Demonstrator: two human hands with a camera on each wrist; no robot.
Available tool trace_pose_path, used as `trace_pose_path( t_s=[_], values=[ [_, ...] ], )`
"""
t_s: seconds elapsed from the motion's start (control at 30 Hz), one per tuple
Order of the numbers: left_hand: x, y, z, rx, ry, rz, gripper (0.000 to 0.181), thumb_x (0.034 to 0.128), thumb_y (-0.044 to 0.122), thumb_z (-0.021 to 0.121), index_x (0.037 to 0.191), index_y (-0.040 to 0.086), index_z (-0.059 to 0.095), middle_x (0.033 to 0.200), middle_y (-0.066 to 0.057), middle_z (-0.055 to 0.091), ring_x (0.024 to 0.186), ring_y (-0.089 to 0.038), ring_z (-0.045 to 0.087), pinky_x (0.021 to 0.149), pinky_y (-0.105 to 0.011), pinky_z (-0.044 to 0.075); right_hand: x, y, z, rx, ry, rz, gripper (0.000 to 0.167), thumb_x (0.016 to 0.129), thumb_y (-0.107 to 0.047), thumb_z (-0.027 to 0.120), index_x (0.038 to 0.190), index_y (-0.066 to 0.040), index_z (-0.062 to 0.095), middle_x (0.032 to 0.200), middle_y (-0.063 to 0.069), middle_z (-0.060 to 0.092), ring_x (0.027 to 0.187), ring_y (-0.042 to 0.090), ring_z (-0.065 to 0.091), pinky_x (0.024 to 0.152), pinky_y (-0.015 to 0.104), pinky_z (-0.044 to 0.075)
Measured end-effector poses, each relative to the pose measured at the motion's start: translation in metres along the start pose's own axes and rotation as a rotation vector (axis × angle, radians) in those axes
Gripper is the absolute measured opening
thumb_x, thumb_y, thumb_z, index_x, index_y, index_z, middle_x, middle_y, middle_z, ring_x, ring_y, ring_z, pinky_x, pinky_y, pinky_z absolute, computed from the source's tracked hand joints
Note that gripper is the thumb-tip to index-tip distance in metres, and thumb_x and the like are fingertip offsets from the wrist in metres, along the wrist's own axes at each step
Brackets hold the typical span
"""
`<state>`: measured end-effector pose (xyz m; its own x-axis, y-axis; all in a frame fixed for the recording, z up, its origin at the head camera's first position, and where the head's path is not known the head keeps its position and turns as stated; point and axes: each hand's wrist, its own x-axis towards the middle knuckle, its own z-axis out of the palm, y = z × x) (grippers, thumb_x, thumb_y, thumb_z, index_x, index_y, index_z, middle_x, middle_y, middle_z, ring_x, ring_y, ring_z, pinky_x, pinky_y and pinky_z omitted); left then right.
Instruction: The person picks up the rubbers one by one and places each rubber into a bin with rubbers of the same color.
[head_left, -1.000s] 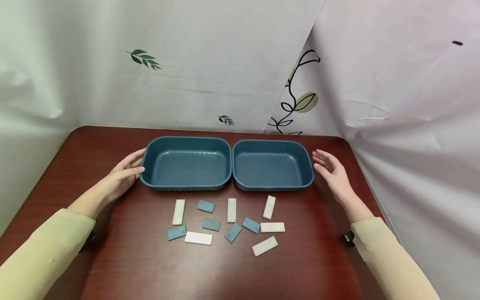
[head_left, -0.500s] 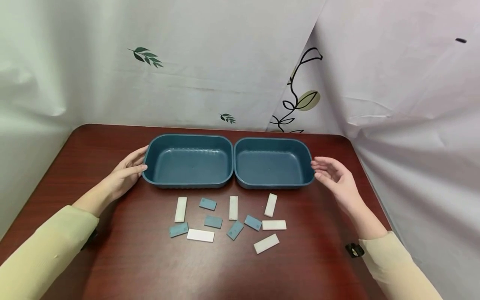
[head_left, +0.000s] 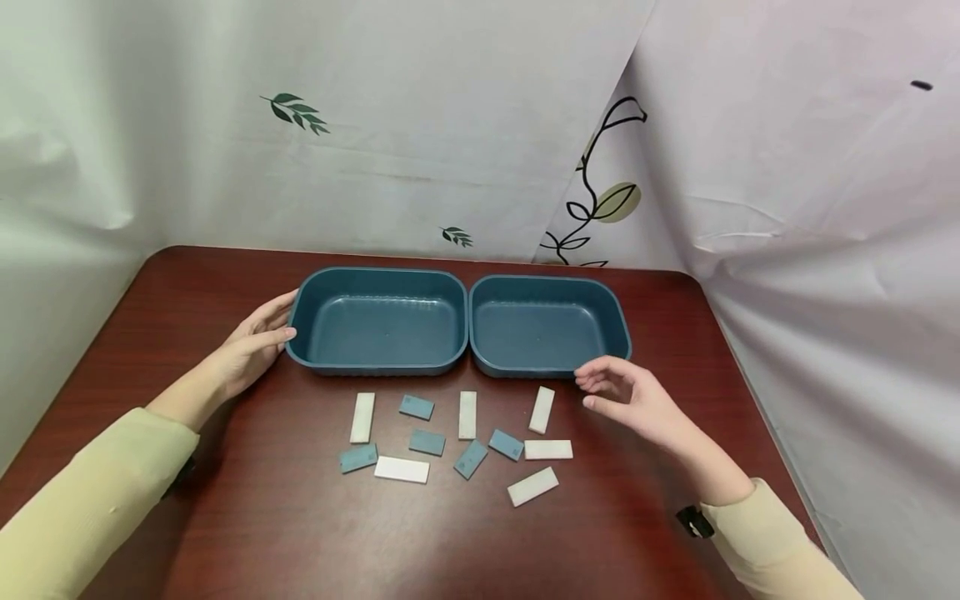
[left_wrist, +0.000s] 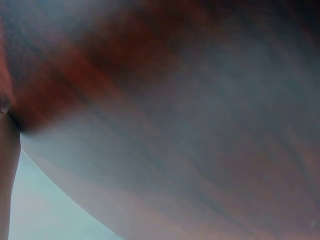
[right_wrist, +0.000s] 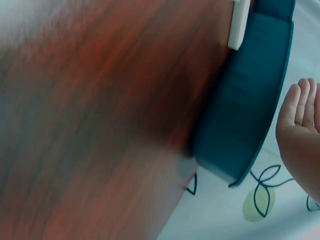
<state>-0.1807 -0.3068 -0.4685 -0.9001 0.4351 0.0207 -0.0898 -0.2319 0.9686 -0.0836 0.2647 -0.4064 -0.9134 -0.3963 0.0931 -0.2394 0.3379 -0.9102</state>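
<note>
Two blue-green bins stand side by side, the left bin (head_left: 378,368) touching the right bin (head_left: 547,372). My left hand (head_left: 251,346) rests at the left bin's outer end, thumb on its rim. Loosely bent and holding nothing, my right hand (head_left: 637,400) hovers at the front right corner of the right bin; the right wrist view shows the same hand (right_wrist: 302,130) beside the bin (right_wrist: 245,90). In front of the bins lie several white blocks, one at the right (head_left: 542,410), and several smaller blue blocks, one near the middle (head_left: 471,459).
The dark red table (head_left: 420,542) reaches back to a pale curtain (head_left: 420,125) with leaf prints, which also hangs along both sides. In the left wrist view there is mostly blurred tabletop (left_wrist: 175,150).
My right hand has moved from the right bin's outer end to the left and toward me, to its front corner. My left hand has stayed at the left bin.
</note>
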Motion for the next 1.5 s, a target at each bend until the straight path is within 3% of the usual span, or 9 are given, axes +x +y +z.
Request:
trace_pose_path(
  t_s=[0.17,0.23,0.57,0.73,0.97,1.5],
  values=[
    [0.0,0.0,-0.001,0.006,0.008,-0.01,0.059,0.1098,-0.002,0.043,0.165,0.018,0.032,0.153,0.015,0.051,0.135,0.003,0.053,0.105,-0.012,0.046,0.001,0.005,0.011,-0.058,-0.06,0.005,0.032,0.091,0.011,0.075,0.122,0.008,0.067,0.114,0.024,0.07,0.102,0.022,0.071,0.092,0.017,0.057],
    [0.001,-0.001,-0.001,0.009,0.013,-0.016,0.059,0.1098,-0.002,0.043,0.164,0.018,0.032,0.153,0.016,0.05,0.135,0.003,0.053,0.105,-0.012,0.046,0.001,0.009,0.014,-0.083,-0.076,0.002,0.03,0.091,0.008,0.076,0.12,0.005,0.068,0.114,0.026,0.07,0.101,0.023,0.071,0.091,0.018,0.057],
    [0.001,-0.002,-0.002,-0.007,0.008,-0.001,0.057,0.1089,-0.004,0.043,0.16,0.02,0.038,0.154,0.015,0.052,0.135,0.002,0.054,0.105,-0.013,0.045,0.001,0.022,0.026,-0.157,-0.182,-0.033,0.025,0.089,0.004,0.081,0.112,-0.001,0.072,0.108,0.015,0.072,0.093,0.024,0.069,0.088,0.025,0.06],
    [0.001,-0.002,-0.002,-0.001,0.008,0.001,0.057,0.1089,-0.004,0.043,0.16,0.02,0.038,0.155,0.015,0.05,0.136,0.003,0.053,0.106,-0.013,0.045,0.0,0.022,0.029,-0.19,-0.248,0.003,0.024,0.089,0.002,0.083,0.109,-0.003,0.072,0.105,0.012,0.073,0.093,0.025,0.069,0.086,0.026,0.06],
    [0.001,-0.002,-0.001,-0.004,0.013,-0.002,0.057,0.1087,-0.004,0.044,0.159,0.021,0.039,0.154,0.015,0.05,0.137,0.003,0.052,0.105,-0.013,0.046,-0.001,0.024,0.035,-0.274,-0.32,0.023,0.023,0.087,-0.003,0.086,0.105,-0.01,0.073,0.1,0.004,0.072,0.088,0.015,0.066,0.081,0.025,0.058],
    [0.002,-0.003,0.0,-0.039,0.008,0.024,0.055,0.1081,-0.006,0.043,0.157,0.02,0.042,0.153,0.013,0.054,0.135,0.0,0.054,0.105,-0.013,0.047,0.002,0.023,0.041,-0.372,-0.349,0.007,0.025,0.081,0.0,0.087,0.099,-0.012,0.075,0.092,-0.004,0.071,0.081,0.003,0.061,0.075,0.022,0.055]
  ],
)
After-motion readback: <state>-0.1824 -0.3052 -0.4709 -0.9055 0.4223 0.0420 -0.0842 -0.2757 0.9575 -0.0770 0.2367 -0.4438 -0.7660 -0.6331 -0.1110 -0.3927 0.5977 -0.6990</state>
